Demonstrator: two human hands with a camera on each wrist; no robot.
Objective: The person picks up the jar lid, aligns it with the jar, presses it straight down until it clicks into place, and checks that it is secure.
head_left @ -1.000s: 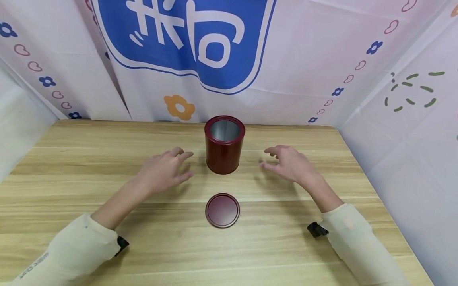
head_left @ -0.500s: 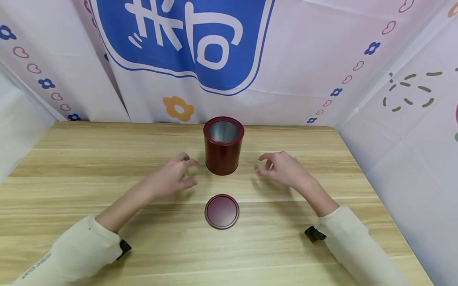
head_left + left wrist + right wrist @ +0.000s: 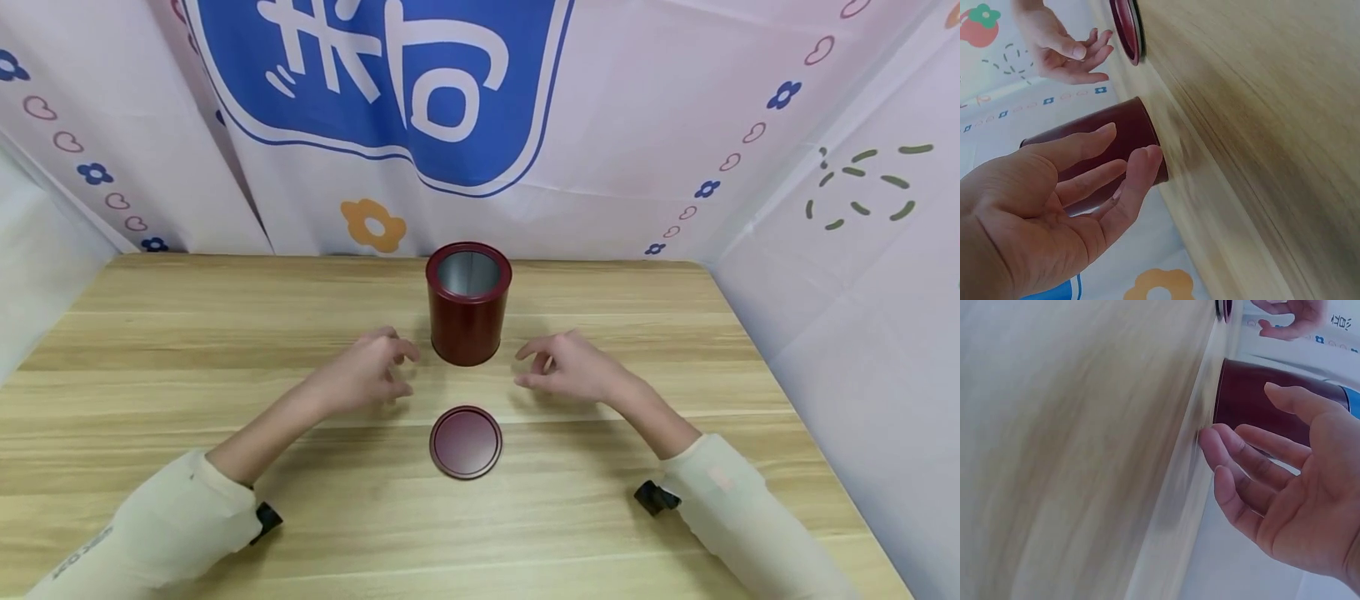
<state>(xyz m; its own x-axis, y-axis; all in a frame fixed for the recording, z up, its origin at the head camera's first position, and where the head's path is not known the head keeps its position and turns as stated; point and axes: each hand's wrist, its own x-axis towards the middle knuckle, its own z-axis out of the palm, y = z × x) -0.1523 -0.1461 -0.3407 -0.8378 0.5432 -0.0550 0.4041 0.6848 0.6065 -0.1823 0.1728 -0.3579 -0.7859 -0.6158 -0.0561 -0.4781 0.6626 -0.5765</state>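
Note:
A dark red metal can (image 3: 467, 329) stands upright on the wooden table, its round top uncovered and its silvery inside showing. In front of it lies a round dark red lid (image 3: 466, 442), flat on the wood. My left hand (image 3: 363, 371) hovers left of the can, thumb and fingers apart and loosely bent, holding nothing. On the other side my right hand (image 3: 573, 367) takes a similar pose, its palm turned inward and nothing in it. In the right wrist view the can (image 3: 1254, 400) shows behind the right hand's fingers, with a gap between the fingertips and thumb.
The wooden table (image 3: 300, 517) reaches back to a white printed cloth (image 3: 615, 125) hung behind it. Another cloth (image 3: 862, 275) borders the right side. Dark straps or mounts (image 3: 657, 497) sit at both sleeve cuffs.
Both hands have drawn inward and slightly toward the person, now closer to the can and the lid. The can and lid have stayed where they were.

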